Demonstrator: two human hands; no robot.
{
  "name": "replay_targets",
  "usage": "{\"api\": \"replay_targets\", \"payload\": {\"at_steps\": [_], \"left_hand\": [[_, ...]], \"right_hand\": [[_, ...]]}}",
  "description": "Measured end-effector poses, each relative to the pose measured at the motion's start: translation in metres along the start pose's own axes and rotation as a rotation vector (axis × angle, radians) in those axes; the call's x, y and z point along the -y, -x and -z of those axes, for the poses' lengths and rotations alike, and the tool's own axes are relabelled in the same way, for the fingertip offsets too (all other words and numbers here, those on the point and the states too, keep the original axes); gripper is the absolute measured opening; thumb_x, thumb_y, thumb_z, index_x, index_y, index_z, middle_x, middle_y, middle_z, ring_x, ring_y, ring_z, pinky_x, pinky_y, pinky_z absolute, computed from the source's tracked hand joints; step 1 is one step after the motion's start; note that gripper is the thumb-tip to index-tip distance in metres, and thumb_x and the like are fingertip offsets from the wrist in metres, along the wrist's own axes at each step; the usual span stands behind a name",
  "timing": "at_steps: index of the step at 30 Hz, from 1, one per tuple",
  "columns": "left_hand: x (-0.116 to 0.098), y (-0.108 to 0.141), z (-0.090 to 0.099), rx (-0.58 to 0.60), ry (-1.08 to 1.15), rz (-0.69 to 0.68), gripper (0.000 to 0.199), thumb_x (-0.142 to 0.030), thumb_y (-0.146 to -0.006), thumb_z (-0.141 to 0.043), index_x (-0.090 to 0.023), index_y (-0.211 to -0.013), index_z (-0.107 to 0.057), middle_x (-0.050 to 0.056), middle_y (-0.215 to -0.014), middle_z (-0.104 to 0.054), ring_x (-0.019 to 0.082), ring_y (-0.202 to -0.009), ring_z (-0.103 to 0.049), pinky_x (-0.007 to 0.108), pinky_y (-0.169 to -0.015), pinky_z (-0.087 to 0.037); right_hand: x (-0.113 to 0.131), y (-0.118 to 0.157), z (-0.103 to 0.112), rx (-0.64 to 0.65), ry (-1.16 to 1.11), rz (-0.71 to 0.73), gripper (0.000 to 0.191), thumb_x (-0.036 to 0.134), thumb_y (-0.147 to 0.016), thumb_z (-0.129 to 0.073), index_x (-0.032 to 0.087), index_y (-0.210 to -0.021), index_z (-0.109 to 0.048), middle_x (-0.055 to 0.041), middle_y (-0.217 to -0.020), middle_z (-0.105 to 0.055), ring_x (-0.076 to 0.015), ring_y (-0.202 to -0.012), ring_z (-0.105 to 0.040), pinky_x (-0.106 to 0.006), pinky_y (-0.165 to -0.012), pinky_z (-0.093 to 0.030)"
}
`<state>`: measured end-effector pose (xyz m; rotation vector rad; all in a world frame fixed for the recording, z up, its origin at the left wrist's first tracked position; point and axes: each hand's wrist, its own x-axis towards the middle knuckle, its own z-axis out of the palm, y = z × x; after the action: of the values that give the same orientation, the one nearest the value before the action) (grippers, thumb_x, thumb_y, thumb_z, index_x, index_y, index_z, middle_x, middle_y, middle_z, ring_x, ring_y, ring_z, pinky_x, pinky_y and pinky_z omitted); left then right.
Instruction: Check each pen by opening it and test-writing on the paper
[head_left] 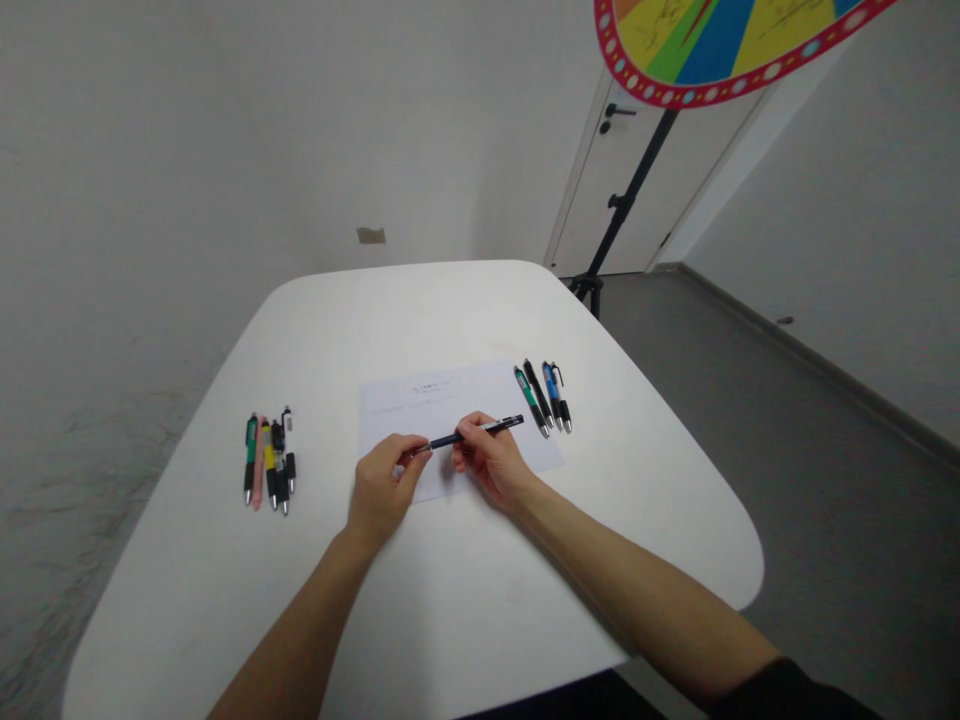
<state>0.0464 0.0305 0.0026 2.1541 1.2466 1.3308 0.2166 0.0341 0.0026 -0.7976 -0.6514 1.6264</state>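
A dark pen (448,440) is held between my two hands above a white sheet of paper (386,400) with small printed lines near its top. My left hand (384,482) pinches the silvery tip end at the pen's left. The fingers of my right hand (489,458) are closed round the barrel, and the clip end sticks out to the right. What exactly lies between the left fingertips is too small to make out. Several pens (541,398) in green, black and blue lie at the paper's right edge, just beyond my right hand.
A row of several pens (270,465), green, pink, yellow, black and white, lies on the left of the white table (450,310). A colourful wheel (720,50) on a black stand (637,180) rises behind the table's right corner, before a door (694,170).
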Motion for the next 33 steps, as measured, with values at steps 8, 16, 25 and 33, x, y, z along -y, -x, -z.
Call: {"api": "replay_targets", "payload": {"at_steps": [8, 16, 25, 33], "left_hand": [[-0.0016, -0.0004, 0.0009, 0.057, 0.002, 0.038, 0.018, -0.032, -0.091, -0.056, -0.019, -0.085, -0.067, 0.001, -0.073, -0.069, 0.013, -0.065, -0.061, 0.025, -0.064, -0.052], [0.0003, 0.0006, 0.0002, 0.013, 0.001, 0.032, 0.013, -0.029, -0.089, -0.059, -0.019, -0.087, -0.067, 0.001, -0.075, -0.069, 0.013, -0.065, -0.061, 0.024, -0.064, -0.051], [-0.0001, 0.0012, 0.0018, 0.01, -0.003, 0.063, 0.013, -0.028, -0.088, -0.058, -0.018, -0.088, -0.066, 0.001, -0.075, -0.069, 0.013, -0.066, -0.061, 0.025, -0.065, -0.051], [-0.0003, 0.0003, 0.0005, 0.002, -0.004, 0.048, 0.013, -0.028, -0.088, -0.059, -0.018, -0.086, -0.067, 0.001, -0.074, -0.069, 0.013, -0.064, -0.061, 0.024, -0.063, -0.051]], "right_hand": [[-0.0047, 0.0033, -0.0013, 0.126, 0.006, -0.039, 0.031, 0.03, -0.06, -0.088, 0.019, -0.078, -0.066, 0.0011, -0.073, -0.072, -0.0133, -0.068, -0.068, -0.029, -0.07, -0.057], [-0.0017, 0.0025, 0.0011, 0.147, -0.046, -0.055, 0.032, 0.031, -0.066, -0.086, 0.02, -0.083, -0.061, -0.0019, -0.083, -0.076, -0.0146, -0.075, -0.073, -0.028, -0.073, -0.059], [0.0001, 0.0016, 0.0013, 0.116, -0.08, -0.069, 0.033, 0.031, -0.066, -0.086, 0.019, -0.083, -0.06, -0.003, -0.082, -0.076, -0.0129, -0.07, -0.072, -0.025, -0.072, -0.059], [-0.0038, 0.0015, 0.0006, 0.125, -0.062, -0.065, 0.035, 0.03, -0.065, -0.087, 0.02, -0.084, -0.058, -0.0012, -0.081, -0.076, -0.0124, -0.071, -0.072, -0.025, -0.072, -0.058]]}}
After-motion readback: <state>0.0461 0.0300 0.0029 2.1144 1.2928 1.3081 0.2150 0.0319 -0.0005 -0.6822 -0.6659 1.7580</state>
